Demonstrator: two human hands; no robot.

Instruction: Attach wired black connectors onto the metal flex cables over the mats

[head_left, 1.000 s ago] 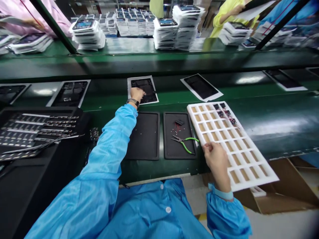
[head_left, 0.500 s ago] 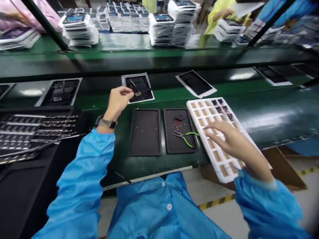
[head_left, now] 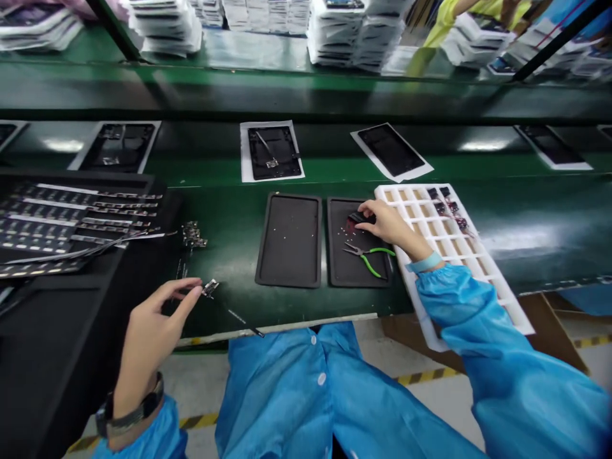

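My left hand (head_left: 160,319) is closed in a pinch, thumb and forefinger at the edge of a small silvery metal part (head_left: 210,288) just above the green bench. More such metal parts (head_left: 192,236) lie in a cluster farther up. Over the right-hand black tray (head_left: 337,271), my right hand (head_left: 385,223) closes its fingers on a small black component with red wires (head_left: 354,223). White specks lie beside it, along with green-handled pliers (head_left: 368,255). A second black tray (head_left: 289,248), holding only a few specks, sits to the left.
A white compartmented tray (head_left: 459,236) with several wired black parts extends under my right forearm. Black-framed panels on white sheets, one a tablet-like panel (head_left: 275,153), line the back. A black bin with strips (head_left: 57,217) stands left. Paper-wrapped stacks (head_left: 165,25) fill the shelf.
My left hand has moved from the back panel down toward the bench's front left and now pinches a metal part. My right hand has gone from the white tray to the wired black component.
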